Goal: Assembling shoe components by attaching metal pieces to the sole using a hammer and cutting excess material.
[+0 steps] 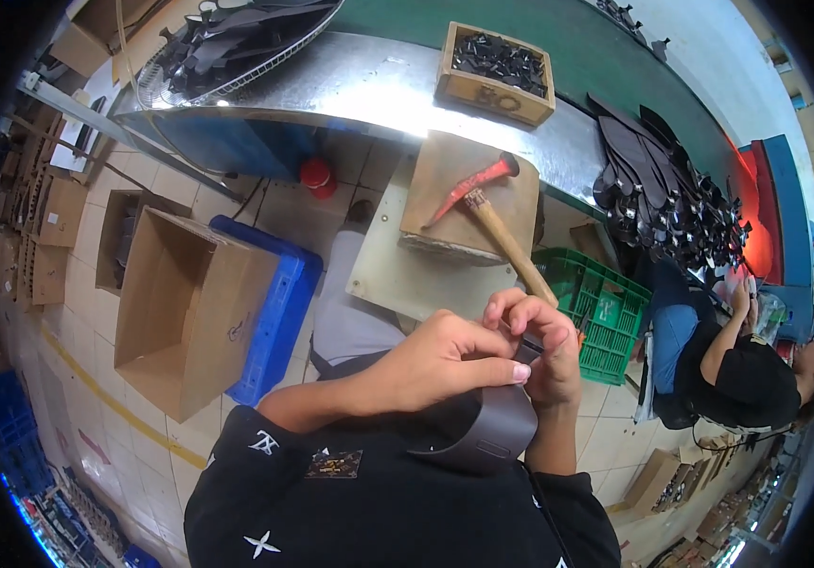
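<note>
Both hands meet over the lap, in front of the black top, at the upper end of a dark brown strap [509,423]. The left hand [450,358] has its grip closed on the strap, thumb pressed flat near that end; the right hand [553,358] curls its fingers round the same end, its grip also closed on it. From the fingers the strap's long axis drops toward the torso, then bends left, so its tapered free end points to the person's left. Beyond the hands, 1 red-headed hammer [498,224] lies slantwise on a brown-topped block [435,180], its handle pointing toward the right hand. On the metal tabletop [369,80] stands 1 wooden box [494,101] of small dark pieces.
</note>
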`<state>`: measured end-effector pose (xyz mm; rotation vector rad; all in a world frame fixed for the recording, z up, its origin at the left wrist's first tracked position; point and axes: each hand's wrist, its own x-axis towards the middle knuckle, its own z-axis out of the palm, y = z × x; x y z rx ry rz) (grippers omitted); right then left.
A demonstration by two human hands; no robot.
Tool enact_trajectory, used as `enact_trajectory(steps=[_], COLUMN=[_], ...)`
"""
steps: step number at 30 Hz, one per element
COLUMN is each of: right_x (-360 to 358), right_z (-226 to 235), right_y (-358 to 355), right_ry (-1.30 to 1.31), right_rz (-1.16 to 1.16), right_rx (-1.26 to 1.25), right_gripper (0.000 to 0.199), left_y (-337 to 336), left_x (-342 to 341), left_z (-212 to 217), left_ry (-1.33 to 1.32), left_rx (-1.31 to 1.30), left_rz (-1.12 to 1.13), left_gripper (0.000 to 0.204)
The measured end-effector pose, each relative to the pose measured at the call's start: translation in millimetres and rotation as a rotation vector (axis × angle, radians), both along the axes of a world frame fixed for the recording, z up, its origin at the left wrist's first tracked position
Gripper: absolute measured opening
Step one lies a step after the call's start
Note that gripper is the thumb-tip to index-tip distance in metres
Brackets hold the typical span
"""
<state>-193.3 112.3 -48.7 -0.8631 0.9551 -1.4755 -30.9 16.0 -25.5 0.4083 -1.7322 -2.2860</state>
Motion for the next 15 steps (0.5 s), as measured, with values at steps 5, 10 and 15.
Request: enact_trajectory(steps=[5, 10, 15], right_x=[0.3, -23.0, -55.6], right_z=[-14.1, -25.4, -29.9], right_y=[0.3, 3.3, 10.3], right_ry=[-0.018, 0.073, -0.050], right_rz=[-0.013, -0.309, -0.541], right_rx=[0.047, -0.031, -0.128], right_gripper=[0.061, 0.052, 0.040], left_y=[-4.3, -1.3, -18.8], left_x=[2.9, 4.1, 15.1], left_z=[-6.2, -26.9, -27.8], left_ry=[-0.029, -0.112, -0.025], left_rx=[-0.005, 0.538, 0.353], left_rz=[-0.044, -0.135, -0.236], left_gripper=[0.023, 0.048, 0.053])
